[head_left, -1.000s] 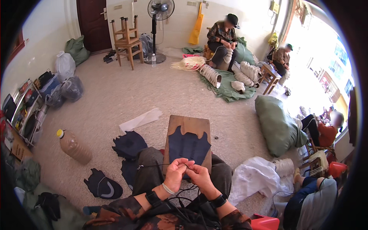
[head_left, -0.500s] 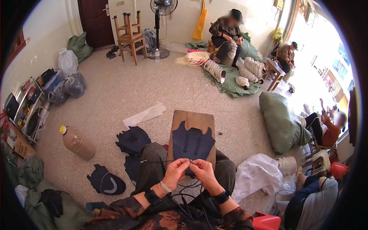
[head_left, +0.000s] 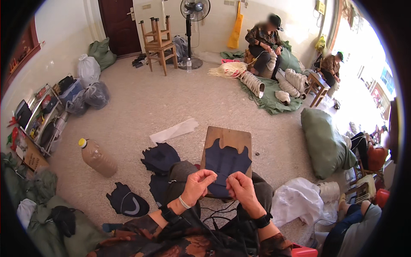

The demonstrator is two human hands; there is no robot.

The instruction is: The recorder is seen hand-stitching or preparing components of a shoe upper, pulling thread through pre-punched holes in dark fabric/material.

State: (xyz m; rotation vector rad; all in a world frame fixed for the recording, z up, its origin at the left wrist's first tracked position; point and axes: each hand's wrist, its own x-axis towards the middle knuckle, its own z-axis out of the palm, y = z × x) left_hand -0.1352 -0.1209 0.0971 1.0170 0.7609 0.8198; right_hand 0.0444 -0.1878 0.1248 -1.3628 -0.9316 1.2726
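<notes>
Gap between left hand (head_left: 198, 185) and right hand (head_left: 244, 189): narrow; any thread across it too fine to tell. Ahead: open way over dark cut piece (head_left: 233, 160) lying flat on wooden stool (head_left: 216, 132), then wide floor (head_left: 132, 111) beyond. To the left: left knee (head_left: 180, 173) close in, low dark pieces (head_left: 160, 157) past it, capped bottle (head_left: 99, 159) farther out. To the right: right knee (head_left: 262, 186) close in, then crumpled white sack (head_left: 297, 201); bulging green sack (head_left: 323, 145) farther forward. Below both hands: loose black cords (head_left: 217, 217), looped, in the way.
</notes>
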